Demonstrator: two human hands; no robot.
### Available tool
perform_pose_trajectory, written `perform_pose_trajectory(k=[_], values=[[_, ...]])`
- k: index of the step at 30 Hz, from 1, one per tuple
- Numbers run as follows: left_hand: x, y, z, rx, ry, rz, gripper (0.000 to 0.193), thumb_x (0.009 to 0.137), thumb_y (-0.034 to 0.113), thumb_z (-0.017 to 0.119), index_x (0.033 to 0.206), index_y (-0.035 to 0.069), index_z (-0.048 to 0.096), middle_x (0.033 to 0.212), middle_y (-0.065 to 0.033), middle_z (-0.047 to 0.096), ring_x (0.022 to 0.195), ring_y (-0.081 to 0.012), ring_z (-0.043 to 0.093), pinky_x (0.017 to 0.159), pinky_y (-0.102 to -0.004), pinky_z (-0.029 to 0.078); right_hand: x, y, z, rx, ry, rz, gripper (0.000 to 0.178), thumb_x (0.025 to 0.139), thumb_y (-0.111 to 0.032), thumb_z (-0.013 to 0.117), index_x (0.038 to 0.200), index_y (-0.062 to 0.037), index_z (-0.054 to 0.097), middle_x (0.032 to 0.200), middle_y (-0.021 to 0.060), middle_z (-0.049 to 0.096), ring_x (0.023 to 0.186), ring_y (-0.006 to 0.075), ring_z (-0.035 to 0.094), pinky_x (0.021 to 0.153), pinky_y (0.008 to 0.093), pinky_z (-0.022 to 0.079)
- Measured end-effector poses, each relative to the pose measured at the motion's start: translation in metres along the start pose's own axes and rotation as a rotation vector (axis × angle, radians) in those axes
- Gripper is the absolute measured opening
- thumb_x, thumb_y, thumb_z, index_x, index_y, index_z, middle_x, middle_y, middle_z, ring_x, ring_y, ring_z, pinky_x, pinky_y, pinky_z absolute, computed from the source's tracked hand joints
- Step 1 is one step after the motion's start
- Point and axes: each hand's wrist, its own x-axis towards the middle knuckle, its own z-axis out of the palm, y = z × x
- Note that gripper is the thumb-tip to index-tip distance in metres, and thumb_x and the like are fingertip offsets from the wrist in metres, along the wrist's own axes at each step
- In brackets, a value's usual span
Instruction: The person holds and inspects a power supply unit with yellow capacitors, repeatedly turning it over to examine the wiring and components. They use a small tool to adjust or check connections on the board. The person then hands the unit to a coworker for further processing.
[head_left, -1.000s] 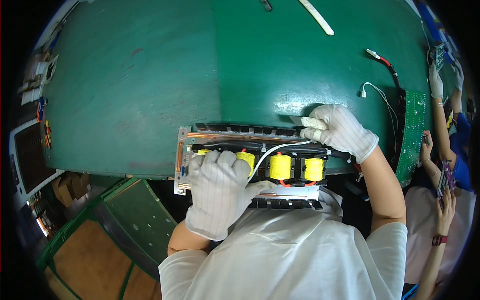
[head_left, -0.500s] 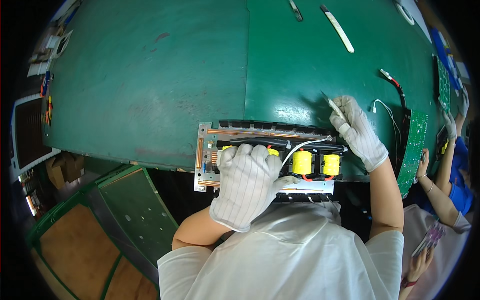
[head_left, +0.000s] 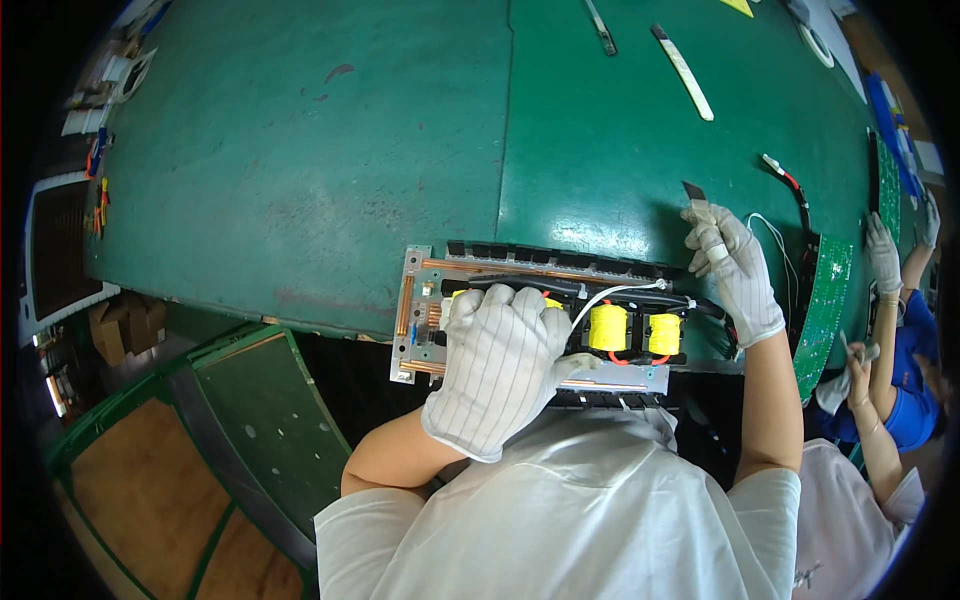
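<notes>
An electronic power assembly [head_left: 430,262] lies at the table's front edge, with copper strips, black heat sinks and yellow-wrapped coils [head_left: 608,328]. My left hand [head_left: 505,345], in a striped white glove, is curled over its left half, thumb along the near side; what lies under the palm is hidden. A white cable [head_left: 615,290] and thick black cables run across the top. Off the assembly's far right corner, my gloved right hand [head_left: 735,262] is closed around a white-handled knife [head_left: 697,197], its flat dark blade pointing up and away from me.
Another white-handled blade [head_left: 685,75] and a slim cutter [head_left: 601,28] lie farther back on the green table [head_left: 330,170]. Green circuit boards [head_left: 828,300] and a red-black cable [head_left: 790,182] are on the right, beside co-workers' hands [head_left: 884,255]. Green-framed panels [head_left: 270,420] stand lower left.
My right hand has turned, and the knife's blade now shows its broad face, shifted right. My left hand stays on the assembly. At the right, the co-workers' hands have moved.
</notes>
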Motion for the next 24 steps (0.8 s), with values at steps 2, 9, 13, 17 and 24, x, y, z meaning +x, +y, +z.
perform_pose_trajectory(k=[2,9,13,17,24], values=[[0.002,0.0,-0.003,-0.01,0.017,-0.001,0.042,0.071,0.054,0.068,0.075,0.012,0.064,0.076,-0.0043,0.054,0.078,-0.0198,0.053,0.071,-0.0389,0.037,0.004,-0.006,-0.001,-0.123,-0.034,-0.118,0.03,0.096,-0.024,0.05,0.113,-0.0014,0.059,0.09,0.0116,0.062,0.07,0.0156,0.059,0.063,0.0272,0.05],[0.002,0.0,-0.004,-0.045,0.096,-0.02,0.046,0.063,0.055,0.073,0.073,0.011,0.061,0.076,-0.005,0.054,0.075,-0.0205,0.054,0.07,-0.0391,0.037,0.038,-0.082,0.058,-0.635,-0.239,-0.807,0.01,0.083,-0.01,0.056,0.092,-0.0071,0.056,0.074,0.0118,0.063,0.068,0.0322,0.063,0.06,0.0406,0.051],[-0.001,0.0,-0.001,-0.06,0.185,-0.026,0.046,0.065,0.055,0.072,0.077,0.012,0.06,0.076,-0.0045,0.053,0.074,-0.0196,0.053,0.069,-0.0393,0.036,0.056,-0.117,0.096,-0.903,-0.332,-1.061,0.014,0.077,-0.014,0.056,0.09,-0.009,0.06,0.069,0.0101,0.06,0.069,0.03,0.063,0.055,0.0392,0.049],[0.0,-0.003,0.001,-0.059,0.196,-0.017,0.045,0.067,0.054,0.071,0.077,0.012,0.06,0.076,-0.0041,0.053,0.074,-0.0195,0.053,0.068,-0.0395,0.038,0.055,-0.125,0.111,-1.031,-0.321,-1.053,0.013,0.08,-0.016,0.053,0.085,-0.0085,0.063,0.071,0.0087,0.063,0.068,0.0275,0.064,0.056,0.039,0.051],[0.001,-0.006,0.005,-0.031,0.198,0.005,0.047,0.069,0.056,0.069,0.08,0.011,0.062,0.078,-0.0052,0.053,0.075,-0.0203,0.053,0.069,-0.0392,0.039,0.056,-0.129,0.113,-1.061,-0.352,-1.03,0.013,0.079,-0.016,0.055,0.082,-0.0074,0.064,0.071,0.0095,0.064,0.067,0.0283,0.065,0.056,0.0395,0.052]])
